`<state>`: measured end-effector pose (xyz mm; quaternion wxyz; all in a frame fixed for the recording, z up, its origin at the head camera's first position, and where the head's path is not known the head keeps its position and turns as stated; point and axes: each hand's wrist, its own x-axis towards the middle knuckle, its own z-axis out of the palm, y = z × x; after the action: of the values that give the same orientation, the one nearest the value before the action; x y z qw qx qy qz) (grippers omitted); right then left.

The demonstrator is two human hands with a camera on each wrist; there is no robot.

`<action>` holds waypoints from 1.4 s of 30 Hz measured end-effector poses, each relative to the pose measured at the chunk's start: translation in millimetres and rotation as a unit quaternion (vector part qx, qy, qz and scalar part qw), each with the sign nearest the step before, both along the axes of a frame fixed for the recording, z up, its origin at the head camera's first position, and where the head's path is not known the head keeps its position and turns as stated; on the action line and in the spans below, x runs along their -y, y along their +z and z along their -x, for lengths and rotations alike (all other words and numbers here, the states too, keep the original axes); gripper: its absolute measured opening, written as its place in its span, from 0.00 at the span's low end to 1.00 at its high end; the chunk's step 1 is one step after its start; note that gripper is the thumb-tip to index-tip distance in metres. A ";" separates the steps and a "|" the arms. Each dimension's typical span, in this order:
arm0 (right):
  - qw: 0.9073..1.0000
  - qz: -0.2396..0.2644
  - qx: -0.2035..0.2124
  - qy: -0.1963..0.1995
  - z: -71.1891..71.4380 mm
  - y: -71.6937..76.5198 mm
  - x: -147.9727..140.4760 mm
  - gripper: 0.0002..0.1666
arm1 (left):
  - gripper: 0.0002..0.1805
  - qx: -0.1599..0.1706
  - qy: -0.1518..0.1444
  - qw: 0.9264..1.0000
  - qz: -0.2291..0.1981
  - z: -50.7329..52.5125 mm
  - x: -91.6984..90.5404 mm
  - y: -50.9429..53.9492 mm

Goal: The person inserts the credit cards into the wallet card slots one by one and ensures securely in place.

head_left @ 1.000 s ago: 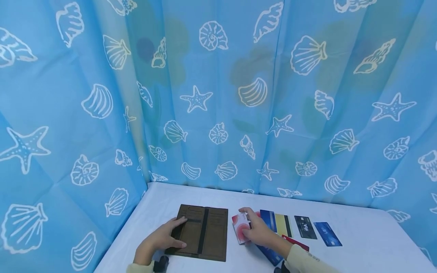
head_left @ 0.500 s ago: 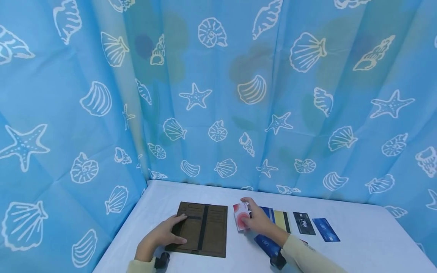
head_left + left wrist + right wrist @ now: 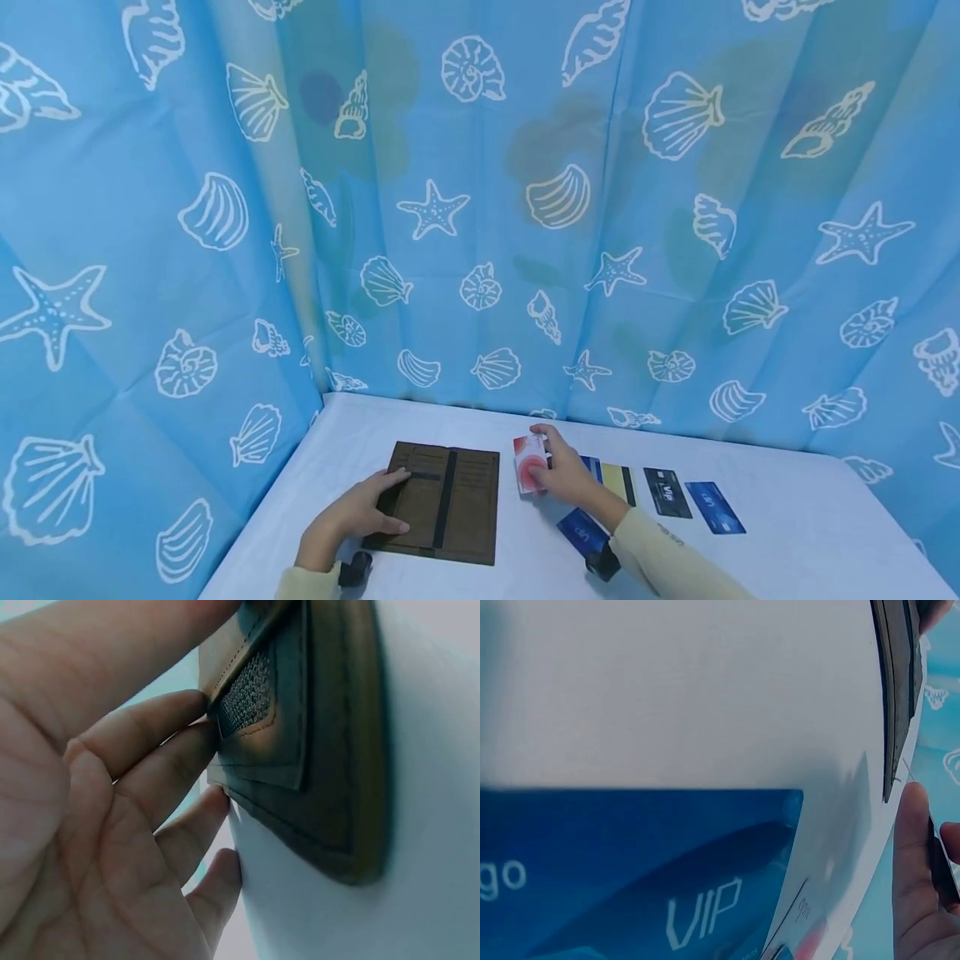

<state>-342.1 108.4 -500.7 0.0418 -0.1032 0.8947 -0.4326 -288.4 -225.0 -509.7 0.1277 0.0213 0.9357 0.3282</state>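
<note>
A brown wallet (image 3: 472, 508) lies opened flat on the white table, a dark band down its middle. My left hand (image 3: 363, 510) rests at its left side, with thumb and index finger spread over the leather. In the left wrist view, fingertips (image 3: 214, 724) touch the edge of the wallet (image 3: 330, 750). To the right of the wallet, my right hand (image 3: 573, 479) pinches a red-and-white card (image 3: 528, 462); whether it is one card or a stack, I cannot tell. At the right wrist view's edge, part of my right hand (image 3: 915, 885) shows, the card seen edge-on.
On the table (image 3: 795, 508), right of the right hand, lie a yellow card (image 3: 617, 482), a black VIP card (image 3: 667, 493) and a blue card (image 3: 715, 507). Another blue card (image 3: 577, 530) is partly under the right forearm. A shell-print curtain (image 3: 480, 250) stands behind.
My right hand has moved slightly toward the back of the table with the red-and-white card. My left hand keeps its place on the wallet. The red card is now hidden at the right sleeve.
</note>
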 end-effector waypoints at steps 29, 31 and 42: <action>0.991 0.125 0.000 -0.051 29.0 -4.5 23.0 0.38 | 0.46 0.010 0.005 1.000 -0.004 2.4 0.2 0.4; 0.990 0.129 0.002 -0.055 31.3 -5.2 26.0 0.39 | 0.46 0.009 0.003 1.000 -0.005 2.1 0.1 0.3; 0.981 0.154 0.014 -0.115 44.6 -4.2 39.9 0.42 | 0.45 0.008 0.001 1.000 0.002 0.7 -0.2 1.4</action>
<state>-386.7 68.6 -504.9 -0.0118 0.0011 0.8229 -0.5681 -289.1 -224.9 -508.3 0.1349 0.0177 0.9353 0.3268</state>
